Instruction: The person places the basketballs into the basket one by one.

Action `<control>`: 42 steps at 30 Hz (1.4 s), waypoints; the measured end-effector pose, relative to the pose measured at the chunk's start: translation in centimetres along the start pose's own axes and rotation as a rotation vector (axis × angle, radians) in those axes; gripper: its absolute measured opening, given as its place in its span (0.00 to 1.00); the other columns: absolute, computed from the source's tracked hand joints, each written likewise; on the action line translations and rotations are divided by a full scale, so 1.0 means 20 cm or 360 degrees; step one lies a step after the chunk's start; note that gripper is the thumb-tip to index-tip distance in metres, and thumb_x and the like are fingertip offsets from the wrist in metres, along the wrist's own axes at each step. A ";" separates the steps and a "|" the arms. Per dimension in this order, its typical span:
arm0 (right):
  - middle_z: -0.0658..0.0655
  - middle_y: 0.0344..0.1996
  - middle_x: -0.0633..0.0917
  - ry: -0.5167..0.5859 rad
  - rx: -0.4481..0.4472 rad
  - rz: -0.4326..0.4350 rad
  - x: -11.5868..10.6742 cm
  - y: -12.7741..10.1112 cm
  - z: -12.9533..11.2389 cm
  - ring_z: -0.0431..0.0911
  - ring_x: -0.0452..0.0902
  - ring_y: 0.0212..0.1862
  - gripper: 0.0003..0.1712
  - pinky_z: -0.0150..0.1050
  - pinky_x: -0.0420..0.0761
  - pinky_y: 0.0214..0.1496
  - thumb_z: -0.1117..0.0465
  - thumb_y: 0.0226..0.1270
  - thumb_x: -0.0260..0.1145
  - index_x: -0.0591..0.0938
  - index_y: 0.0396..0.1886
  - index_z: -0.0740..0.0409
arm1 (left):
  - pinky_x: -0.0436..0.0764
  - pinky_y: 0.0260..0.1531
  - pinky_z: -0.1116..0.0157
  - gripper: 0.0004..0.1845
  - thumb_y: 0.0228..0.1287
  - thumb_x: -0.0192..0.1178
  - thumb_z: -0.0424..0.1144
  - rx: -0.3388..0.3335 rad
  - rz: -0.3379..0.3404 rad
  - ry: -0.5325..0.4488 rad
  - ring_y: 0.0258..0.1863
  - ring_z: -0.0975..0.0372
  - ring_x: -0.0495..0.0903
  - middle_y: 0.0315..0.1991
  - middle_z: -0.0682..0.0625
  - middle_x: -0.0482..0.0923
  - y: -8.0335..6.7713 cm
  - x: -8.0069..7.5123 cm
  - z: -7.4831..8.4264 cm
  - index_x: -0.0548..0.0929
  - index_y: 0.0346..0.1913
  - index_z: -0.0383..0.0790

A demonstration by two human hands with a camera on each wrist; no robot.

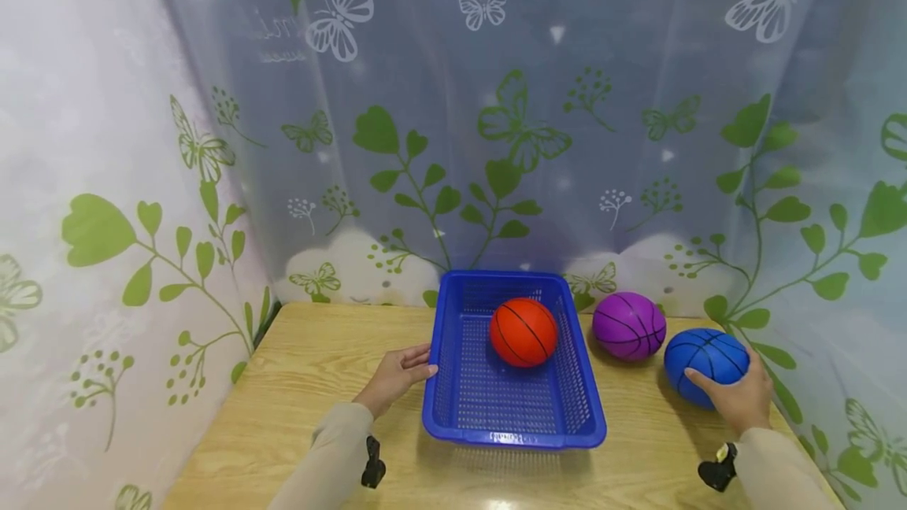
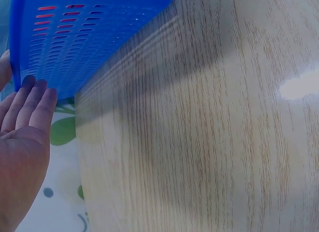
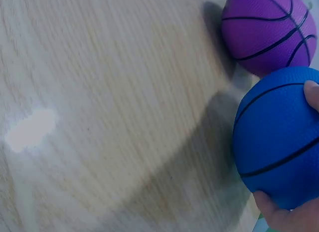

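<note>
A blue plastic basket (image 1: 513,441) with perforated walls holds an orange-red mini basketball (image 1: 523,332). At its left side, my left hand (image 1: 397,376) touches the rim. The left wrist view shows that hand's fingers (image 2: 35,110) stretched out against the basket's outer wall, with the thumb partly cut off. My right hand (image 1: 744,396) grips a blue mini basketball (image 1: 705,360) at the right, thumb on its near side; most of the hand is outside the right wrist view. Just left of the blue ball sits a purple mini basketball (image 1: 629,327).
Everything stands on a light wood-grain table (image 1: 319,352). A curtain (image 1: 453,140) printed with leaves and butterflies hangs close behind the table and along both sides. The purple ball lies between the basket and the blue ball.
</note>
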State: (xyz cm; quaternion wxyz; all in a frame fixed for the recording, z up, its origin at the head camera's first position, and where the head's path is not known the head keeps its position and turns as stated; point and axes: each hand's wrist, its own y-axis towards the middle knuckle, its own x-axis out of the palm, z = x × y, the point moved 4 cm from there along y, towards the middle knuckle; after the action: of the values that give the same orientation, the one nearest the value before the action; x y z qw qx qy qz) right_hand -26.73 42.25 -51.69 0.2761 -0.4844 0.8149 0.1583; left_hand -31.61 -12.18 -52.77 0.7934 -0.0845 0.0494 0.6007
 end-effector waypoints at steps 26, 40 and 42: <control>0.69 0.74 0.39 0.0331 -0.0468 -0.0332 0.01 -0.39 -0.59 0.79 0.50 0.64 0.62 0.69 0.75 0.51 0.54 0.59 0.72 0.35 0.77 0.36 | 0.78 0.57 0.58 0.29 0.65 0.63 0.38 -0.0020 -0.0010 0.0006 0.60 0.49 0.75 0.60 0.36 0.74 -0.01 0.01 0.01 0.70 0.66 0.31; 0.66 0.69 0.59 0.0423 -0.0826 -0.0781 0.45 -0.59 -0.75 0.68 0.63 0.63 0.58 0.56 0.83 0.48 0.58 0.47 0.80 0.55 0.74 0.40 | 0.79 0.56 0.57 0.28 0.65 0.62 0.34 -0.0005 0.0021 -0.0023 0.59 0.48 0.76 0.60 0.34 0.74 0.00 0.01 0.01 0.69 0.65 0.29; 0.63 0.69 0.60 0.0364 -0.0918 -0.0814 0.51 -0.61 -0.75 0.67 0.64 0.63 0.58 0.55 0.82 0.49 0.55 0.45 0.81 0.57 0.73 0.40 | 0.79 0.56 0.58 0.28 0.65 0.62 0.35 -0.0004 0.0027 -0.0025 0.59 0.48 0.76 0.60 0.35 0.74 0.00 0.01 0.01 0.70 0.65 0.30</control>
State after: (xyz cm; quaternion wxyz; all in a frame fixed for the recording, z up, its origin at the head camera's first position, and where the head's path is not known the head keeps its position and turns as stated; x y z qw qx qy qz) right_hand -24.38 21.28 -45.70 0.0668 -0.7436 0.6158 0.2518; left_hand -31.50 -11.95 -52.62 0.7887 -0.0804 0.0433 0.6080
